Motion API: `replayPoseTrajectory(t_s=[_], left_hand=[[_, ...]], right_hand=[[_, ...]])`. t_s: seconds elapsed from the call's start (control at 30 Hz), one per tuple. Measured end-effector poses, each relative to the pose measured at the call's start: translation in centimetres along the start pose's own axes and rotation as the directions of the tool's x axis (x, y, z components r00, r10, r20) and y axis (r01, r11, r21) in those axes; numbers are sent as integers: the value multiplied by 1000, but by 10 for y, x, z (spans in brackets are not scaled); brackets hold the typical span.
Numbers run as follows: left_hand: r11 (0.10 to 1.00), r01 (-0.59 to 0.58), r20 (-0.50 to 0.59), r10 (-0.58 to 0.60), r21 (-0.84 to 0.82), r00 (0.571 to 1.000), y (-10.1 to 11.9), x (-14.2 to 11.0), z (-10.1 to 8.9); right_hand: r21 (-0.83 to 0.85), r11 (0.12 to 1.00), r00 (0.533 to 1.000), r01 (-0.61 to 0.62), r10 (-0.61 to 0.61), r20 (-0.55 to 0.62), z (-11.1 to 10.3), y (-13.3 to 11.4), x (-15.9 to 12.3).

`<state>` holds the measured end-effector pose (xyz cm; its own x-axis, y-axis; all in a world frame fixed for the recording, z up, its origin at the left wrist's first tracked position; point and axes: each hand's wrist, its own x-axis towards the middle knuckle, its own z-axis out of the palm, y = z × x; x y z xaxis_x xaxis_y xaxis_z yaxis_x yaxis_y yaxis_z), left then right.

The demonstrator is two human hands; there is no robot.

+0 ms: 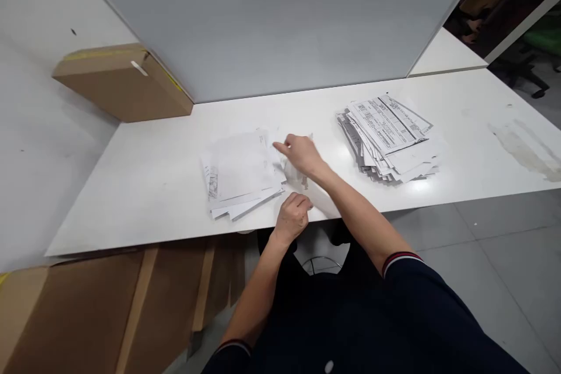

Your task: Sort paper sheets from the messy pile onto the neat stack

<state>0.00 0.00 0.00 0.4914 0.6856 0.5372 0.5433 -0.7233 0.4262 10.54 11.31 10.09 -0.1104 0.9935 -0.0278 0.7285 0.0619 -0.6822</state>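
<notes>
Right hand (302, 155) is pinching a blurred sheet (294, 170) over the table (153, 187), just right of the left stack (241, 175); left hand (293, 217) is curling loosely, empty, at the table edge.

table (175, 187) white | printed stack (390, 134) black-on-white | box (123, 82) brown | sleeve (401, 257) navy, red-striped cuff

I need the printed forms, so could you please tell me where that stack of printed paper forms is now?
In the head view, the stack of printed paper forms lies on the white table, to the right of the right hand, near the grey partition panel.
</notes>
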Motion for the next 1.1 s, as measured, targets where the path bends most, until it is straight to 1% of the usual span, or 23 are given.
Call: replayPoseTrajectory(t_s=[0.03, 0.07, 0.1, 0.13, 0.17, 0.2, 0.23, 0.27, 0.3, 0.37, 0.43, 0.57, 0.67, 0.9, 0.93, 1.0, 1.07, 1.1], left_hand=[[1000, -5, -5, 5, -4, 1000, 0, 0, 0], [1000, -9, -10, 9, -9, 1000, 0, 0, 0], [1000, -12, -12, 11, -11, 1000, 0, 0, 0], [1000, -13, -12, 13, -11, 1000, 1, 0, 0], [1000, -14, -11, 14, -9, 1000, 1, 0, 0], [1000, -16, -11, 16, -7, 1000, 2, 1, -1], [1000, -15, -12, 15, -6, 1000, 2, 1, -1], [1000, -13, -13, 13, -7, 1000, 3, 1, -1], [1000, -9, -15, 9, -9, 1000, 3, 2, -1], [1000, 3, -14, -3, -10, 1000, 3, 2, -1], [1000, 13, -7, -13, -10, 1000, 2, 1, -1], [999, 38, 8, -37, -17, 999, 1, 0, 0], [998, 52, 20, -52, -24, 998, 1, 0, -1], [999, 36, -6, -36, -39, 999, 2, 1, -1], [999, 35, -5, -35, -39, 999, 2, 2, -1], [998, 41, 1, -41, -40, 999, 2, 1, -2], [998, 53, 12, -53, -41, 999, 2, 1, -2], [997, 61, 13, -60, -46, 998, 1, 1, -2]], right_hand=[[-60, 998, 999, -16, 14, -39, -14, 14, -4], [-126, 991, 994, -47, 34, -103, -29, 30, -8], [-188, 977, 978, -98, 59, -202, -45, 47, -13], [-246, 956, 945, -161, 77, -317, -62, 66, -17], [-295, 929, 902, -226, 85, -422, -78, 85, -22], [-329, 902, 874, -279, 96, -477, -92, 103, -27], [-356, 873, 858, -333, 123, -499, -103, 119, -31], [-375, 850, 861, -370, 162, -481, -111, 133, -35], [-393, 833, 874, -389, 198, -444, -117, 144, -39], [-422, 821, 901, -385, 236, -363, -120, 158, -46], [-451, 820, 918, -353, 210, -336, -118, 161, -52], [-490, 821, 935, -291, 135, -329, -112, 156, -60], [-447, 841, 928, -305, 157, -337, -112, 156, -65], [-337, 889, 908, -310, 172, -382, -117, 171, -77], [-333, 895, 913, -297, 164, -375, -119, 171, -78], [-370, 896, 937, -247, 123, -327, -123, 170, -78], [-452, 868, 963, -204, 94, -254, -126, 166, -77], [-496, 844, 966, -203, 91, -242, -127, 162, -77]])
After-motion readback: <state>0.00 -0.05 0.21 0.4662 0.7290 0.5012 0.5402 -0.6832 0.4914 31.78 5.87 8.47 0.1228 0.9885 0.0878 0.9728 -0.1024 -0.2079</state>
